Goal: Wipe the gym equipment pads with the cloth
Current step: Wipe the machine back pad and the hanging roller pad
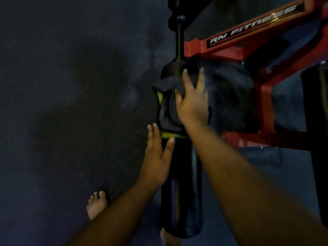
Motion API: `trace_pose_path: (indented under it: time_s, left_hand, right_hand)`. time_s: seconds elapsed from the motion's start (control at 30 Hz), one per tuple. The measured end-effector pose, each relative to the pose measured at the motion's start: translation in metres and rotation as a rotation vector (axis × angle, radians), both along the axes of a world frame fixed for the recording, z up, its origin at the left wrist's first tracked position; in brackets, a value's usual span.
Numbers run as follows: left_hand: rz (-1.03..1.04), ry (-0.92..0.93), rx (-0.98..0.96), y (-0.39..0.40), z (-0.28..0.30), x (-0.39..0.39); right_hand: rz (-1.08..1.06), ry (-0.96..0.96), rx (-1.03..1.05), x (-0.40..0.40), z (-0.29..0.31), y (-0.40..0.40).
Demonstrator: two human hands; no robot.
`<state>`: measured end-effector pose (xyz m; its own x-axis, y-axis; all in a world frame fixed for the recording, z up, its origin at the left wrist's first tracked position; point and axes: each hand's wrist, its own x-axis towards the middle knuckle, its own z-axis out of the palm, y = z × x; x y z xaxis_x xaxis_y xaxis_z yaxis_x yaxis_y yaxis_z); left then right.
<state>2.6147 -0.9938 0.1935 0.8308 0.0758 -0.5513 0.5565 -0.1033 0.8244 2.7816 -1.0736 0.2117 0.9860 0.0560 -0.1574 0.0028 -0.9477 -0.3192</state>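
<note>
We take the long black roller pad (181,192) as our landmark: a padded cylinder running from the bottom of the view up toward a dark metal post (179,45) at its far end. Our right hand (192,103) lies over the far half of the pad with its fingers spread and nearly straight, pressing a dark cloth (168,105) against the pad's curved top. The cloth is bunched, with a yellow-green edge showing on the pad's left side and along the fold nearest us. Our left hand (157,157) rests flat against the pad's left flank, just nearer to us than the cloth, fingers straight and thumb laid over the top; it holds nothing and seems to steady the roller.

The cloth looks soft and limp, so we judge it will slide and fold unless pinned under the palm; broad flat pressure suits it better than a pinch. The pad's vinyl skin looks smooth and a little glossy, firm over foam, and it may turn on its axle, so bracing its side helps. To the pad's right stands the red frame (230,48); dark speckled flooring (71,103) lies to the left.
</note>
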Motion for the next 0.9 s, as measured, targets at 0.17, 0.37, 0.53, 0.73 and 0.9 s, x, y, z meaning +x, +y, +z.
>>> trace_pose_path:
  time_s: [0.17,0.37,0.53,0.73,0.9]
  left_hand:
    - [0.029,0.019,-0.096,0.000,-0.004,-0.006]
    - [0.061,0.120,-0.138,0.008,0.001,-0.014]
    - [0.017,0.074,-0.144,0.013,-0.005,0.006]
    - [0.078,0.042,-0.301,0.008,0.005,0.007]
    - [0.122,0.056,-0.345,0.008,0.018,0.003]
  right_hand:
    - [0.030,0.202,-0.021,-0.017,0.017,-0.010]
    - [-0.010,0.127,-0.078,-0.046,0.008,-0.012]
    - [-0.036,0.094,-0.054,0.079,-0.003,0.023]
    - [0.054,0.098,0.146,-0.069,0.002,-0.047]
    - [-0.048,0.125,0.207,-0.065,-0.005,-0.046]
